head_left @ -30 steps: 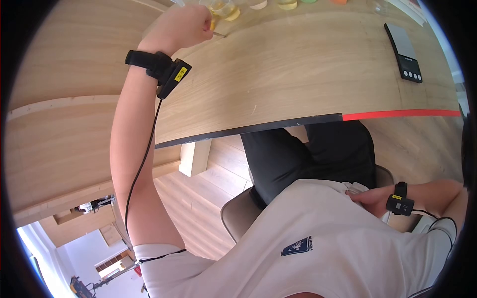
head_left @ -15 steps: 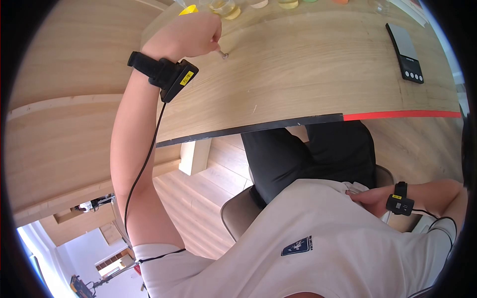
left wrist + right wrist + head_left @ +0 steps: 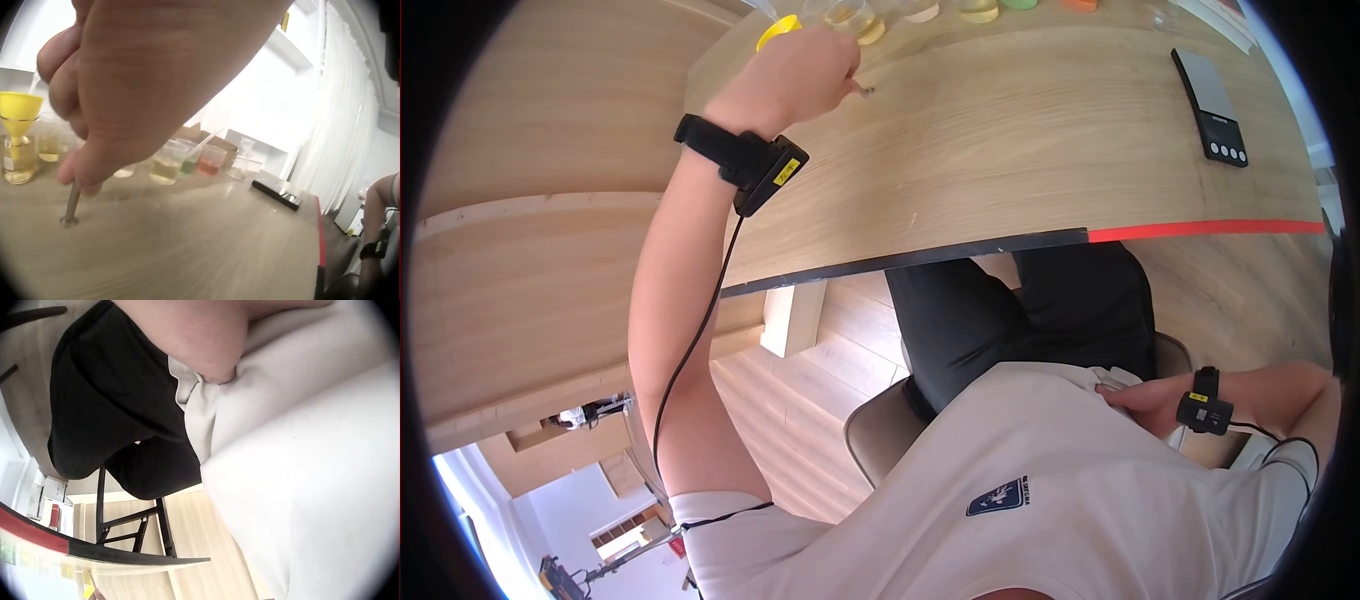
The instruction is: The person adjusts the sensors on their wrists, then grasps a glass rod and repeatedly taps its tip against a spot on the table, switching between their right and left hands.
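My left hand (image 3: 800,80) pinches a thin grey rod (image 3: 73,201) between thumb and fingers. The rod points down and ends in a small flared tip, close over the table in the left wrist view. Behind the hand stands a glass bottle of yellow liquid (image 3: 20,161) with a yellow funnel (image 3: 20,107) in its mouth. A beaker with yellow liquid (image 3: 49,147) is beside it. My right hand (image 3: 1148,398) rests on the white shirt (image 3: 1040,440) at the waist, where the cloth is bunched; some of its fingers are hidden.
Along the table's far side stand cups with pale yellow (image 3: 164,172), green (image 3: 188,166) and orange (image 3: 210,164) liquid. A black pocket scale (image 3: 1210,105) lies at the right. Black and red tape (image 3: 1200,230) lines the near table edge (image 3: 900,257).
My left hand has come back from the far containers and shifted right with the rod, uncovering the yellow funnel; lately it moved slightly forward again. The right hand has stayed put.
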Tool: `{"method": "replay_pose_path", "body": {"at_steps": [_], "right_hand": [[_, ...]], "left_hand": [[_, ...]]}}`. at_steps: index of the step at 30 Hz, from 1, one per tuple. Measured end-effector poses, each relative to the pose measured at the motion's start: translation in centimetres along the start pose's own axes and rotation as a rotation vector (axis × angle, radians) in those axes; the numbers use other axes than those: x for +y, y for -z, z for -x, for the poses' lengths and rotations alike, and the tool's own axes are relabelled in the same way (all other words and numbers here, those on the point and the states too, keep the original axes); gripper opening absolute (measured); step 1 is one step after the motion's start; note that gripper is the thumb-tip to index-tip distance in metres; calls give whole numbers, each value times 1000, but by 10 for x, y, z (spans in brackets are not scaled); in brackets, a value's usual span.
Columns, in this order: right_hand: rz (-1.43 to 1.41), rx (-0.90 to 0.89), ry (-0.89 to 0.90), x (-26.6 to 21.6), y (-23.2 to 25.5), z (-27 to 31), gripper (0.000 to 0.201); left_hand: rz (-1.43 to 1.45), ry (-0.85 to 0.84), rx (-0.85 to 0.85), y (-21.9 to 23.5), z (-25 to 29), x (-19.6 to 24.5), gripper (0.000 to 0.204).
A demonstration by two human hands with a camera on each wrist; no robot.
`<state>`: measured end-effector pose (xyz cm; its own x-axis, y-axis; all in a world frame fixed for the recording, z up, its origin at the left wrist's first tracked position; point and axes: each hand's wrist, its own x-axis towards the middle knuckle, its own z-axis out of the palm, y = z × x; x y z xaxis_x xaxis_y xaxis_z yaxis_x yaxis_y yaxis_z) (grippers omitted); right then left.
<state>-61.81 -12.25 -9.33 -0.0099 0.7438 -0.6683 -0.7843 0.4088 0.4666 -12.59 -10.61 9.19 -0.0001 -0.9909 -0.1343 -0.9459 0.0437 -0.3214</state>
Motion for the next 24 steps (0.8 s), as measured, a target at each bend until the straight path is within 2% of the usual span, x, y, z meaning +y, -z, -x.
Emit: {"method": "replay_pose_path", "body": {"at_steps": [2, 3, 5, 6, 8, 9, 11, 12, 14, 18, 20, 23, 24], "right_hand": [[8, -11, 2, 1, 0, 1, 62], [6, -11, 1, 0, 0, 1, 62], [29, -13, -10, 0, -2, 2, 62], [31, -11, -10, 0, -2, 2, 62], [22, -11, -2, 0, -2, 1, 63], [19, -12, 2, 0, 0, 0, 63], [24, -33, -1, 1, 3, -2, 63], [22, -35, -1, 1, 2, -3, 63], [-17, -20, -17, 0, 2, -3, 54], [-17, 1, -29, 0, -1, 1, 54], [17, -27, -15, 1, 2, -1, 63], [-1, -53, -17, 2, 5, -3, 63], [-1, -54, -18, 1, 3, -2, 63]], "left_hand": [[122, 12, -149, 10, 3, 4, 17], [123, 11, -149, 15, 1, 5, 17], [197, 54, -338, 23, 0, 8, 15], [196, 57, -338, 21, 2, 5, 15], [273, -10, -196, 14, 3, -4, 19], [271, -14, -193, 12, 0, -5, 19], [230, 52, -26, 8, -6, -7, 25], [230, 49, -27, 7, -9, -7, 25], [198, 71, 84, 6, -16, -4, 28], [107, 63, 101, 5, -25, 8, 26], [165, 107, 17, 2, -33, 7, 24], [184, 39, 30, -2, -32, 4, 22], [184, 38, 29, 9, -29, 11, 22]]}}
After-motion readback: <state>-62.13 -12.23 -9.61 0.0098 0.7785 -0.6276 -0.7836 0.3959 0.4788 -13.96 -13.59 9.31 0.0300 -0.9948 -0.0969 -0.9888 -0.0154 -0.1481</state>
